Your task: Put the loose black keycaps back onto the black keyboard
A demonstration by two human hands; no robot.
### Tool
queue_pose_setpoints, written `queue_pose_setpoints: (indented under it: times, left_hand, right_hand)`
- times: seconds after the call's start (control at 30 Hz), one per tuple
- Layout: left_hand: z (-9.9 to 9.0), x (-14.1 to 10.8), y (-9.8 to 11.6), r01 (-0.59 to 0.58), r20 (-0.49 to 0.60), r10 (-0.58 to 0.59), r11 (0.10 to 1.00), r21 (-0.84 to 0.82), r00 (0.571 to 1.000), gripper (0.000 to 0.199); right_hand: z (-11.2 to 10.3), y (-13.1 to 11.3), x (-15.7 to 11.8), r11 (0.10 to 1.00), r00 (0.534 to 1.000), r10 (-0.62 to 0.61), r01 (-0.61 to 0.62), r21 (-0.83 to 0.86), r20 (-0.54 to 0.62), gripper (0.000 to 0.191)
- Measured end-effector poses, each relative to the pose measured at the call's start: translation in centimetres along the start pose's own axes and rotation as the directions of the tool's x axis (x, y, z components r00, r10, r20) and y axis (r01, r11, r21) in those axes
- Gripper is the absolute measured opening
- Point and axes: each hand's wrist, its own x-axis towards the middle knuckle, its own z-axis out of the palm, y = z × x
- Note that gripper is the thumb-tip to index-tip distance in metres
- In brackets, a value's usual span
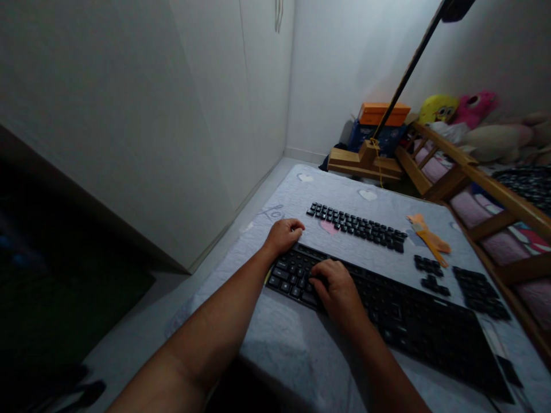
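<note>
Head view:
1. Left hand [282,236] curls at the far-left corner of the keyboard [430,327]; its grip cannot be told. Light bracing suits this.
2. Right hand [338,287] bends over keys beneath it, fingertips hidden, closure unclear; straight, gentle finger movement seems best.
3. Loose keycaps [357,225] lie beyond the right hand; clearance protects their rows.
</note>
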Motion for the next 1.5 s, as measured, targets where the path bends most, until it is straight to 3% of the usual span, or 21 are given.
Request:
queue_pose_setpoints:
  times: [0.87, 1.17, 1.5]
  left_hand:
    - [-0.13, 0.00, 0.16, 0.005, 0.010, -0.005, 1.000, 0.004, 1.000, 0.021]
    - [-0.09, 0.02, 0.02, 0.003, 0.011, -0.003, 1.000, 0.005, 1.000, 0.021]
    - [-0.17, -0.09, 0.29, -0.002, 0.011, 0.002, 1.000, 0.000, 1.000, 0.022]
  right_hand:
    - [0.60, 0.05, -0.26, 0.998, 0.998, -0.050, 0.049, -0.037, -0.040, 0.011]
    - [0.90, 0.06, -0.24, 0.981, 0.993, -0.104, 0.093, -0.172, -0.051, 0.010]
    - [0.99, 0.06, -0.23, 0.979, 0.994, -0.102, 0.092, -0.183, -0.049, 0.011]
